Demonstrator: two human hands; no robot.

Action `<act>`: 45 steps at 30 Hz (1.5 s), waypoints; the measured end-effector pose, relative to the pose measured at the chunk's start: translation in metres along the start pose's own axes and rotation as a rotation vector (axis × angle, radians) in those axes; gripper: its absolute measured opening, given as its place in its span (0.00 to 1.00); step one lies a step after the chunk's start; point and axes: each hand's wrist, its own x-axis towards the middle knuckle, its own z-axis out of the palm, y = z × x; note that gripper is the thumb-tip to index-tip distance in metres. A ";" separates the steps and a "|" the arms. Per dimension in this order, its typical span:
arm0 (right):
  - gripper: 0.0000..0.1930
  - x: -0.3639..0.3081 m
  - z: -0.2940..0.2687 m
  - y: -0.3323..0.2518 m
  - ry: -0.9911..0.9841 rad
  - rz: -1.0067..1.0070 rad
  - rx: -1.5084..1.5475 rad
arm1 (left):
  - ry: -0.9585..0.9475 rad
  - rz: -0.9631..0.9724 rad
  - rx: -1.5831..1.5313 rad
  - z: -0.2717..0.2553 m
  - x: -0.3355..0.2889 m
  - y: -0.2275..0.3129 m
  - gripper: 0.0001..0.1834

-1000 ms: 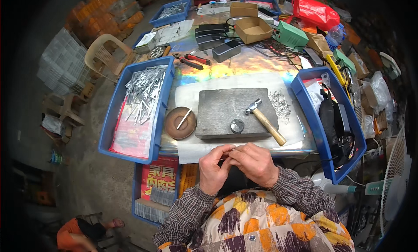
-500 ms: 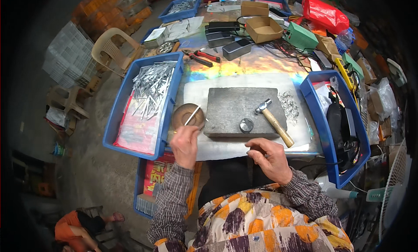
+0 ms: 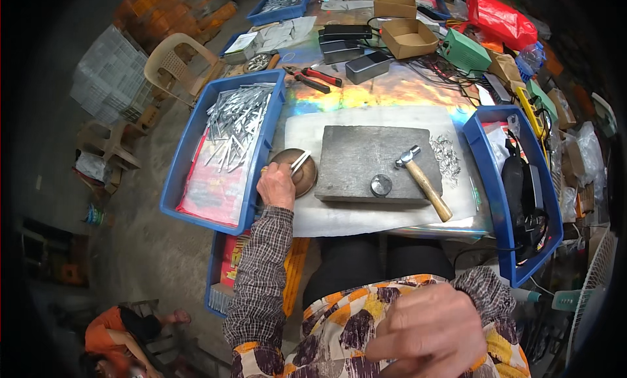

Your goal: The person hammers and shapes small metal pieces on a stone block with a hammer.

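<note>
1. Sticks [image 3: 300, 161] are over the bowl [image 3: 307, 180], near the tabletop's [image 3: 366, 96] front left corner.
2. Left hand [image 3: 277, 187] looks narrow beside them; its grip is hidden.
3. Right hand [image 3: 428, 329], past the front edge: too blurry to tell.
4. Likely step: moving sticks; next needs a light pinch.

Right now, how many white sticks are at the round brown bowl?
2: the left stick and the right stick, side by side over the bowl, by the left hand. Others may be hidden behind the hand.
</note>
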 end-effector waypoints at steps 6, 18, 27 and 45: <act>0.10 0.002 0.037 -0.003 0.375 -0.088 -0.203 | 0.078 0.090 -0.106 -0.049 0.008 0.009 0.06; 0.16 -0.009 -0.006 0.031 -0.032 0.253 -0.150 | -0.263 -0.295 0.263 -0.052 0.065 -0.116 0.07; 0.16 -0.065 -0.044 0.049 -0.019 0.490 -0.658 | -0.252 -0.196 0.422 -0.025 0.060 -0.147 0.07; 0.06 -0.175 -0.148 0.071 0.258 1.000 -1.339 | 0.022 -0.167 -0.014 -0.064 0.059 -0.106 0.05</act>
